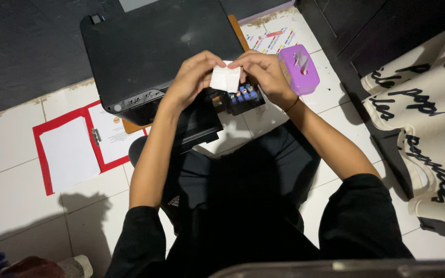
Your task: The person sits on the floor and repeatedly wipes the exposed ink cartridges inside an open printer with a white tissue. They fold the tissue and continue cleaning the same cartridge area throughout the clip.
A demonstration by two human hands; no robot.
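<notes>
A person sits on a white tiled floor point(16, 149), seen from above, legs folded, working over a black inkjet printer point(150, 46). Both hands meet above the printer's front corner. The left hand point(191, 77) and the right hand point(263, 72) pinch a small white tissue point(225, 78) between thumb and fingertips, each closed on one side of it, stretching it flat. The tissue hangs just above the printer's open ink tank unit point(244, 97), where a row of small blue caps shows.

Risks, as a judgement: the tissue is thin and pulled from both sides, so it could tear. Held this low, a corner could dip into an open tank and soak up ink, or ink could pass to the fingers and then to the pale tiles. The open ink unit sits at the printer's edge near the person's knee, so a leg shift could knock it.

Room to move is tight ahead, where the printer body blocks. Just to the right of the right hand stands a purple tissue box point(298, 69), close enough to be nudged by the wrist. Further right lies a cream fabric with black lettering point(428, 103). To the left, well apart, a red folder with white sheets point(73, 149) lies open on bare tiles, the widest free space.
</notes>
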